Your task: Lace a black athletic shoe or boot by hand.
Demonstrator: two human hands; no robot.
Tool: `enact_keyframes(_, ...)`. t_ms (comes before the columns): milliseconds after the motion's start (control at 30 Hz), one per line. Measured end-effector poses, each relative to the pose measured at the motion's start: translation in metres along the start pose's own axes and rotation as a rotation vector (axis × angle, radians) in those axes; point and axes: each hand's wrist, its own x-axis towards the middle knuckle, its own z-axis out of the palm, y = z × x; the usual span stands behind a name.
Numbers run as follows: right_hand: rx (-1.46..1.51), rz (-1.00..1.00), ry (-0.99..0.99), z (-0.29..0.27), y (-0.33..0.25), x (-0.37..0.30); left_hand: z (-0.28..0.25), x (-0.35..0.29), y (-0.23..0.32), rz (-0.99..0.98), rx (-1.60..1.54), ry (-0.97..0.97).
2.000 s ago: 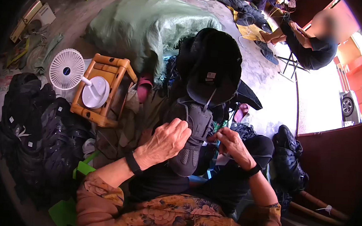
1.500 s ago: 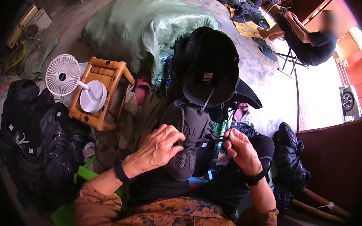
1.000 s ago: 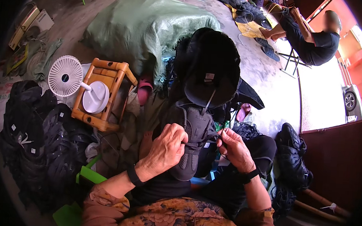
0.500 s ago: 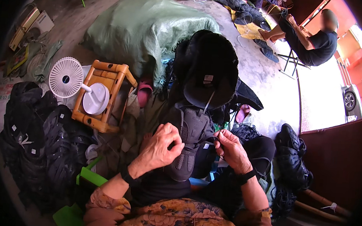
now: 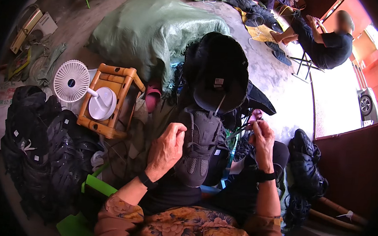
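Observation:
A dark grey lace-up shoe with a mesh toe rests in front of me, toe pointing toward my body. To the right of it, my right hand pinches a dark shoelace, which stretches from the shoe's lacing to my fingertips. On the other side, my left hand is closed beside the shoe's upper, thumb and forefinger together; whatever it grips, if anything, is hidden. Beyond the shoe's heel stands a large dark open bag-like thing with a small white label inside.
Dark shoes lie heaped at left, with more shoes at right. A white fan sits on a bamboo stool. A big green sack lies ahead. A seated person is at far right. A green plastic chair is near my left arm.
My right hand has moved up and right from the shoe, drawing the shoelace out. My left hand has shifted up and slightly left, away from the lacing.

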Motion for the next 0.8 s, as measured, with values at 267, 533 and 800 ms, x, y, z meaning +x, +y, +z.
enact_keyframes(267,0.065,0.11,-0.289,0.003,-0.017,-0.055,-0.015,-0.012,0.01,0.081,-0.09,-0.029)
enact_keyframes(533,-0.208,-0.185,-0.37,0.054,-0.019,-0.052,-0.017,-0.012,0.033,0.193,0.074,-0.128)
enact_keyframes(800,-0.715,-0.493,-0.4,0.068,-0.014,-0.051,-0.021,-0.003,0.01,0.083,-0.161,-0.281)
